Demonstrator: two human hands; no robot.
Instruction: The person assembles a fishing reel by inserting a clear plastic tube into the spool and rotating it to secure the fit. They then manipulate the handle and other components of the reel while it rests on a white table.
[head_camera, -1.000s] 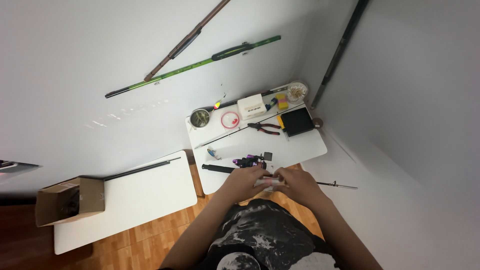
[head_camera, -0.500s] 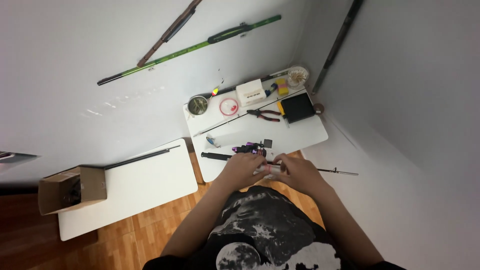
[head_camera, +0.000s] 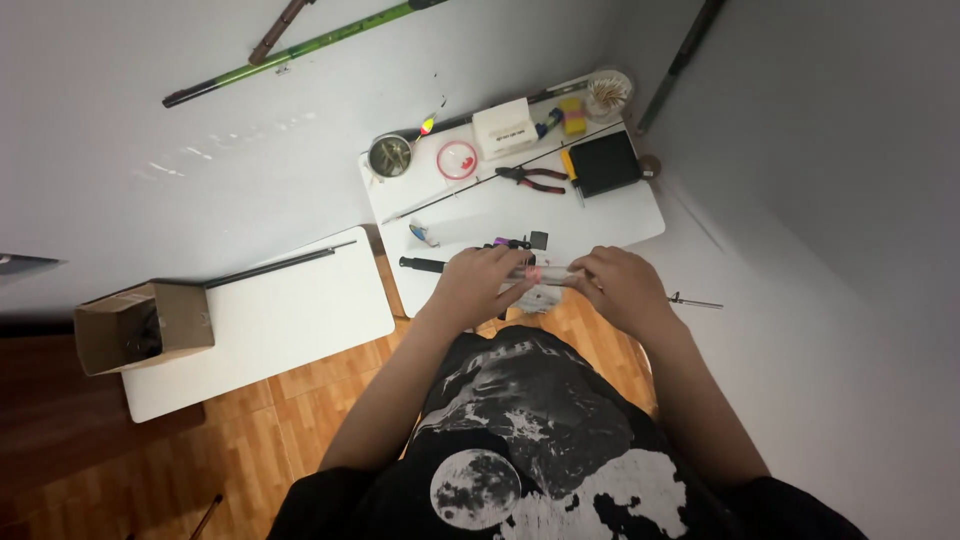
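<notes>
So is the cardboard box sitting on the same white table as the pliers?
No: the cardboard box sits on the lower left table, while the pliers lie on the other white table further up.

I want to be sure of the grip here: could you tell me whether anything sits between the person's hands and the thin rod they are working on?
Nothing visible does. The left hand and the right hand both close directly on the thin rod at the near edge of the white table. The pliers and black case lie farther back, apart from the hands.
</notes>
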